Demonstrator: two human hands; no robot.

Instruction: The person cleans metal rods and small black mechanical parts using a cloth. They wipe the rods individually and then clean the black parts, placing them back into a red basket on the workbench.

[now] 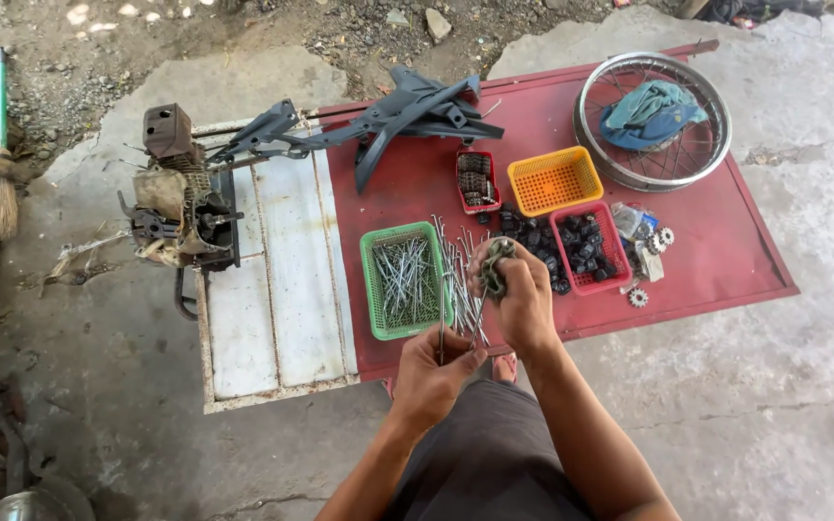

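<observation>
From the head camera, the left hand (pixel 433 371) pinches one thin metal spoke (pixel 442 323) that stands up from its fingers. The right hand (pixel 518 294) is closed tight around a dirty rag (pixel 494 268), just above a pile of spokes (pixel 463 280) on the red table (pixel 726 251). A green basket (pixel 371 280) with more spokes sits just beside the pile.
</observation>
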